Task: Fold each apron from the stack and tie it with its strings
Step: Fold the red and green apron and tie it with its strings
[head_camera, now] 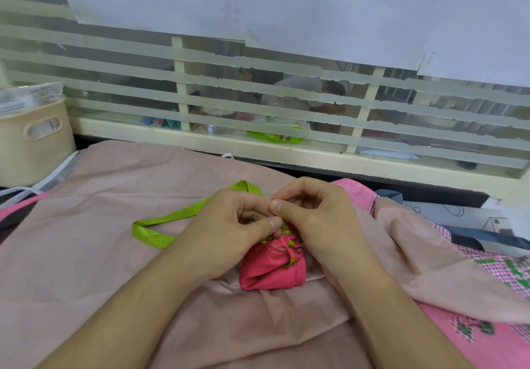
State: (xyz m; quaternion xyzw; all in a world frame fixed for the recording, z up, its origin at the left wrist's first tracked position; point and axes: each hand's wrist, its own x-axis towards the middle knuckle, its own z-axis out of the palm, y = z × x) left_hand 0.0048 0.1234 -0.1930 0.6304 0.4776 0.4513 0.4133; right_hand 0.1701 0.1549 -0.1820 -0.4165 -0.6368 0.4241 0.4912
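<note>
While both forearms reach in from the bottom edge and converge, the two hands meet directly above the folded pink apron bundle (272,265), which lies on the pale pink cloth (120,196) spread over the worktop. The left hand (229,225) sits at the bundle's upper left, back of the hand up, fingers curled under and the thumb stretched toward the bundle's top, where it pinches the green apron string (169,216). The right hand (312,213) sits at the bundle's upper right, wrist bent slightly, fingers arched over in a hook and the thumb lying level across them, its tip pressed against the left hand's fingertips; it also grips the string where green turns cross the top of the bundle. How the string is knotted under the fingers cannot be told.

From the bundle, the loose green string runs up and left behind the left hand, then doubles back in a flat loop lying on the pale pink cloth to the bundle's left. Right of the bundle, a pink checked apron (493,271) with green embroidery lies partly under a fold of the pale cloth. Far left of the bundle stands a beige plastic basket (31,144) holding papers, with white straps (20,192) trailing beside it.
</note>
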